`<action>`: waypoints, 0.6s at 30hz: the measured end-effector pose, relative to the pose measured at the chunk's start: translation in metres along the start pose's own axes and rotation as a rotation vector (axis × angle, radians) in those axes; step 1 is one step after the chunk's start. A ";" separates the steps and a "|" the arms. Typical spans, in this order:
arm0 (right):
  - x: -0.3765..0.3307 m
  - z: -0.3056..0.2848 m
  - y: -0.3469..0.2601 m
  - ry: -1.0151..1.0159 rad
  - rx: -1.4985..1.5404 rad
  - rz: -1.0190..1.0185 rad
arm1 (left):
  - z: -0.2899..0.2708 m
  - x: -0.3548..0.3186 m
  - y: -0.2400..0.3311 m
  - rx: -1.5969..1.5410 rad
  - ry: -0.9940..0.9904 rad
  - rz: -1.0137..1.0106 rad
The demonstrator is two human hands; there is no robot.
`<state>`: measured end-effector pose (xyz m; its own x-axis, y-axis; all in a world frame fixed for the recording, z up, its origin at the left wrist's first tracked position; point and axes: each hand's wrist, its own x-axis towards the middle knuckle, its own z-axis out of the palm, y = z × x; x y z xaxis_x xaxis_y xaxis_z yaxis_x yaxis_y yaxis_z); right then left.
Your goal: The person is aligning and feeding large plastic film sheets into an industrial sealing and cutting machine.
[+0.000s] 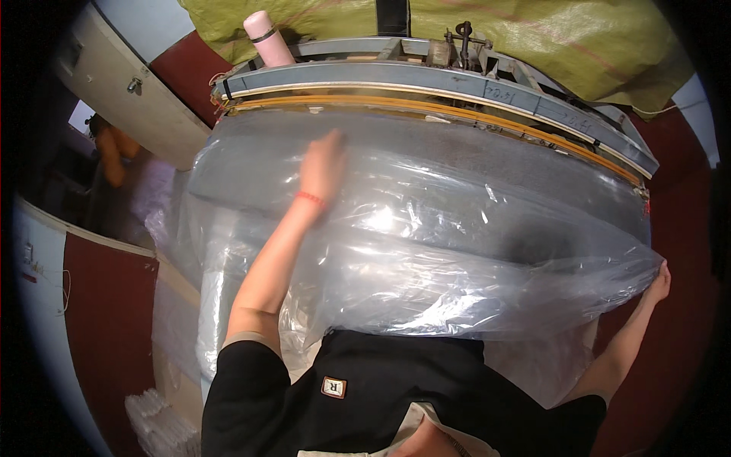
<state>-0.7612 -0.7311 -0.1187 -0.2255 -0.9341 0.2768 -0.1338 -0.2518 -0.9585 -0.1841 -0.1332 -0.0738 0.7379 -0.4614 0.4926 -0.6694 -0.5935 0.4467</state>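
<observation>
Head-worn fisheye view, facing downward, close

A workshop, from where I stand: a long metal frame [343,75] beyond the left hand [323,169], clear film [396,289] spread beneath that hand, a tarp [548,38] behind the frame.

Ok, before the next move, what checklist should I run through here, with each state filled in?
1. Right hand holding the sheet's edge: ok, plastic gathers into it.
2. Left hand pressing on the sheet: cannot tell, it is blurred.
3. Clear plastic sheet smooth: not ok, wrinkled and creased.
4. Both hands away from the grey metal bar: ok.
5. Pink cylinder off the sheet: ok, beyond it.
</observation>
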 end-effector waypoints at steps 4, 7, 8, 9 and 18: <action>0.010 -0.021 -0.010 -0.038 0.050 -0.009 | 0.013 0.007 -0.030 0.134 -0.074 0.074; 0.012 0.000 -0.029 -0.060 -0.017 0.048 | 0.019 0.010 -0.051 0.032 0.011 0.085; 0.026 -0.003 -0.032 -0.084 -0.022 0.041 | 0.027 0.016 -0.057 -0.119 0.094 0.087; -0.012 0.039 -0.062 -0.037 0.034 0.088 | 0.017 0.019 -0.051 -0.232 0.192 -0.035; -0.065 0.231 -0.008 -0.188 -0.147 -0.315 | 0.028 0.088 -0.190 -0.443 0.414 -0.351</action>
<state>-0.5224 -0.7268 -0.1444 0.0276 -0.8502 0.5258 -0.3083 -0.5076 -0.8045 0.0102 -0.0798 -0.1365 0.8822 0.0501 0.4682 -0.4346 -0.2964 0.8505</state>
